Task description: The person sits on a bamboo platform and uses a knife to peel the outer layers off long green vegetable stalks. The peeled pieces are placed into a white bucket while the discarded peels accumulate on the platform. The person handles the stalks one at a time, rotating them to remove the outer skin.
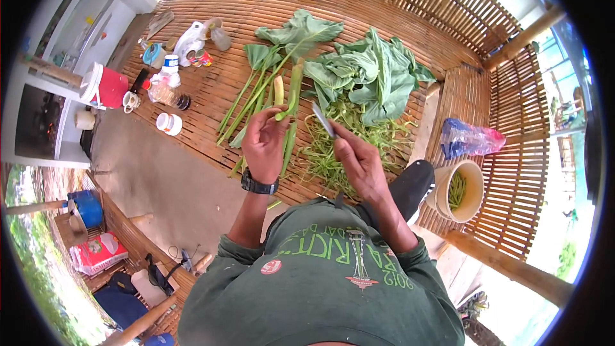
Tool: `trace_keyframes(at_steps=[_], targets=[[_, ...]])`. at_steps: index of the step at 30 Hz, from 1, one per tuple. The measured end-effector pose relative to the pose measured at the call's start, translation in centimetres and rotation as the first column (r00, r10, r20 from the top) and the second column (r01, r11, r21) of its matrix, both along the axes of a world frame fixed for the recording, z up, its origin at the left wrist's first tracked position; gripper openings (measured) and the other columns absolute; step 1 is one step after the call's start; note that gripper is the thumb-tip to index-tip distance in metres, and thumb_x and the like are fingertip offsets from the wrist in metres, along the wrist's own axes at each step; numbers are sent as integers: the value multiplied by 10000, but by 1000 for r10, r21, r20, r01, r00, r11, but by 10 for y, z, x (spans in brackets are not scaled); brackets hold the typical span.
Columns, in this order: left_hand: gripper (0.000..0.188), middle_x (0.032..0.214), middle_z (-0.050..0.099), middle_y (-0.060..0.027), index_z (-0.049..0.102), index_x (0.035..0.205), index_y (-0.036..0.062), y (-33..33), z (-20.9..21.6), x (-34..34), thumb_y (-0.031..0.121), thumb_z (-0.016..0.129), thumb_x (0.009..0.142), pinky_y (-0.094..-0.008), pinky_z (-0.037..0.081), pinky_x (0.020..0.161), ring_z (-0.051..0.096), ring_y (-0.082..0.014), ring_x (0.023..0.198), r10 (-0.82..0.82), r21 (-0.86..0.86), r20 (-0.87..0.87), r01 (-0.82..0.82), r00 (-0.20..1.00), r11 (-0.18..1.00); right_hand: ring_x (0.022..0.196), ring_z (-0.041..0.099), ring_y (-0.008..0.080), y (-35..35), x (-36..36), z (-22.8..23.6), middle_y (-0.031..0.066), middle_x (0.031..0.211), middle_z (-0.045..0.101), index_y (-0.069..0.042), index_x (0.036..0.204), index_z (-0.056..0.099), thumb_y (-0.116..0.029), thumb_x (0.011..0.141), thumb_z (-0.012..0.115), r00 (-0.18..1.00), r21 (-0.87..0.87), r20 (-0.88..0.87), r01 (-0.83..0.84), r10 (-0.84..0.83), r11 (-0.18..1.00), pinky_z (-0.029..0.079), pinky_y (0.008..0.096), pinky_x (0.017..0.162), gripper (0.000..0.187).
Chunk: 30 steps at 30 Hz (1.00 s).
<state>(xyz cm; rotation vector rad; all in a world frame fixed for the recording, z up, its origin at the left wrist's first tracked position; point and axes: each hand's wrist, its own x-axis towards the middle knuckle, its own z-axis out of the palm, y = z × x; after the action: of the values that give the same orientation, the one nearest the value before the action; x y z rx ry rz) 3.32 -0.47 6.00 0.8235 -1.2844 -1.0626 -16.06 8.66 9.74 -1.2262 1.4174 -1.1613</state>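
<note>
My left hand (266,144), with a dark watch on its wrist, grips a thick green leaf stalk (296,83) that points away from me. My right hand (360,161) is closed around a small knife, whose blade (323,119) points up and left, a little apart from the stalk. Below the knife lies a heap of thin green peelings (349,144). Beyond it are piled large green leaves (384,77). More long leafy stalks (246,112) lie left of the held one, on the bamboo-slat platform (211,93).
To the right stands a cream bucket (442,195) with cut green pieces (457,190) inside, and a blue-and-red plastic bag (471,138). At the left are a clear bottle (168,95), a white tub (169,123), cans (199,57) and a red cooler jug (110,86).
</note>
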Motion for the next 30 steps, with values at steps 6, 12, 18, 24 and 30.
trace_keyframes(at_steps=[6, 12, 18, 24, 30], targets=[[300, 1315, 665, -146, 584, 1264, -10, 22, -2, -15, -71, 667, 982, -317, 546, 982, 651, -178, 1169, -89, -31, -46, 88, 995, 996, 709, 537, 174, -3, 26, 21, 97, 813, 583, -24, 1533, 502, -264, 1099, 556, 993, -177, -66, -111, 101, 978, 471, 323, 693, 499], [290, 1337, 650, -174, 580, 1258, -10, 24, -3, -16, -94, 630, 986, -331, 547, 989, 652, -209, 1182, -110, -53, -50, 108, 993, 993, 828, 703, 359, 0, 30, 20, 256, 1021, 717, 2, 1512, 509, -281, 1085, 591, 990, -198, -79, -128, 114, 972, 549, 418, 791, 519], [294, 1343, 647, -183, 582, 1260, -16, 24, -2, -13, -97, 632, 981, -337, 542, 1001, 657, -220, 1180, -64, -149, 59, 72, 996, 986, 751, 639, 238, 0, 29, 20, 170, 862, 674, -45, 1521, 538, -264, 1094, 583, 989, -129, 20, -146, 150, 981, 532, 367, 734, 482], [307, 1299, 668, -154, 612, 1246, -21, 27, -7, -21, -120, 641, 957, -340, 550, 996, 666, -228, 1176, -82, 20, -126, 85, 989, 996, 678, 402, 70, -3, 33, 3, -19, 734, 455, -93, 1532, 556, -262, 1129, 532, 877, -8, 461, -153, 139, 988, 396, 254, 609, 437], [237, 1209, 698, -136, 662, 1191, -16, 20, -14, -15, -68, 690, 961, -357, 632, 872, 722, -221, 1052, -8, 204, -233, 56, 973, 977, 573, 386, 56, -12, 21, -15, -41, 697, 451, -66, 1385, 659, -340, 1131, 519, 833, 123, 551, -35, -39, 992, 317, 231, 508, 399]])
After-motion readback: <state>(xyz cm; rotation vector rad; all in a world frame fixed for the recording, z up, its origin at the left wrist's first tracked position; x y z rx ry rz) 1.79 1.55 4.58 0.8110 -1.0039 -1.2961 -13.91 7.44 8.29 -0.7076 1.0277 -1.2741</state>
